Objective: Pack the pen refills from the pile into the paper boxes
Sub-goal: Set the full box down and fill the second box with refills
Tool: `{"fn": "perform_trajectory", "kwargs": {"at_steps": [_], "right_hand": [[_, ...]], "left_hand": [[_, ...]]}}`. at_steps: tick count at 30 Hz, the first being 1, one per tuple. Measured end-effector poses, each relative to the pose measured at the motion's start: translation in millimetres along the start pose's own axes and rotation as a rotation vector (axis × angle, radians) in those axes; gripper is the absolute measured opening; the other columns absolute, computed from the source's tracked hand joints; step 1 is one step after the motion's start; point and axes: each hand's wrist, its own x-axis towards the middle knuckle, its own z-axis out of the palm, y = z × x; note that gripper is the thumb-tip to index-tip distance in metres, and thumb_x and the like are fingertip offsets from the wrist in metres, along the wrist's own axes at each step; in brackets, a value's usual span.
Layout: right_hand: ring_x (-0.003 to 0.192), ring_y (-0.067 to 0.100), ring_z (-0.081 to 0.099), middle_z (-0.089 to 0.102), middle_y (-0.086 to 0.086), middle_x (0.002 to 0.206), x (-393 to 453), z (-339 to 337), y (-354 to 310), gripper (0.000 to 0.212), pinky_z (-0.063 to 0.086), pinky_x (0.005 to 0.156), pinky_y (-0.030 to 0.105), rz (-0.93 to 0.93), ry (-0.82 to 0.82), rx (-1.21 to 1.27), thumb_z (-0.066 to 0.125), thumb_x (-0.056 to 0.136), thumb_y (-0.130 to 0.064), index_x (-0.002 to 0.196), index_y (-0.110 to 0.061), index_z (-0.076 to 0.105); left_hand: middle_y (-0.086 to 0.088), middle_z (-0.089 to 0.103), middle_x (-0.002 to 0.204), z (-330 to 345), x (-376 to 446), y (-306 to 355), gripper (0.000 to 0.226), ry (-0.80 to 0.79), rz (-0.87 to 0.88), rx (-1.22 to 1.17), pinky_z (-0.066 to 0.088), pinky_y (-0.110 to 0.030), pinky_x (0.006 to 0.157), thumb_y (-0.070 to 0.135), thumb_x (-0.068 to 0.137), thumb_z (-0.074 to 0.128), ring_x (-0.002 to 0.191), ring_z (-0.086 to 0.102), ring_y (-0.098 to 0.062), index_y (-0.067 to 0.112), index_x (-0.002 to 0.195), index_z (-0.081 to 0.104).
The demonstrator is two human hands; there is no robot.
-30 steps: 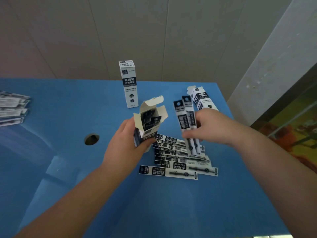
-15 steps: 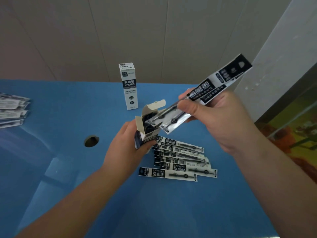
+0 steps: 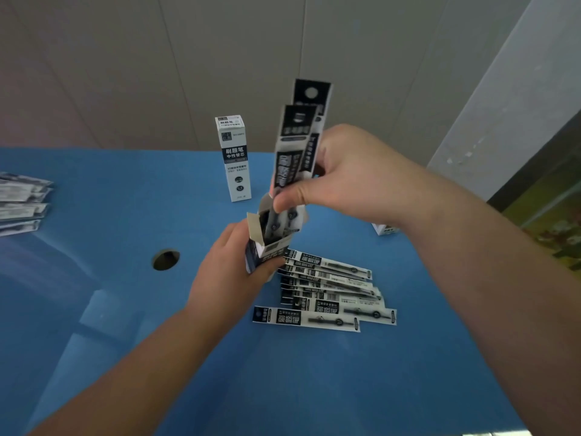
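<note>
1. Beige panelled wall (image 3: 125, 73) runs behind the glossy blue desk (image 3: 110, 309), whose far edge meets it just behind the upright sealed white paper box (image 3: 233, 158); the desk's right edge slants away past the right forearm, beside a pale pillar (image 3: 503, 105).
2. Left of that upright box the desk is open as far as a round cable hole (image 3: 166, 259) and a second stack of packets (image 3: 22, 202) at the left border; the near desk, below the pile, is bare.
3. Left hand (image 3: 229, 275) is clenched around the open white paper box (image 3: 267, 243), held in front of the upright box with its flaps up.
4. Right hand (image 3: 339, 177) pinches two black-and-white pen refill packets (image 3: 295, 146) upright, their lower ends inside the open box.
5. Pile of flat refill packets (image 3: 327, 294) lies on the desk in front of the upright box, just right of the left hand; about seven show, overlapping.
6. Three boxes are visible: upright, held, and a corner of one (image 3: 385, 229) behind the right wrist.
</note>
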Motion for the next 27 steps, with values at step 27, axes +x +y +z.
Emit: {"fn": "perform_trajectory", "kwargs": {"at_steps": [27], "right_hand": [[0.068, -0.006, 0.057, 0.068, -0.012, 0.074, 4.2, 27.9, 22.2, 0.017, 0.043, 0.057, 0.032, 0.110, 0.018, -0.300, 0.078, 0.079, -0.047, 0.089, -0.033, 0.077]], "left_hand": [[0.051, 0.042, 0.113, 1.6, 6.4, -2.3, 0.053, -0.003, 0.007, 0.014, 0.039, -0.013, 0.074, 0.049, 0.082, 0.078, 0.103, 0.047, 0.024, 0.052, 0.123, 0.043]]}}
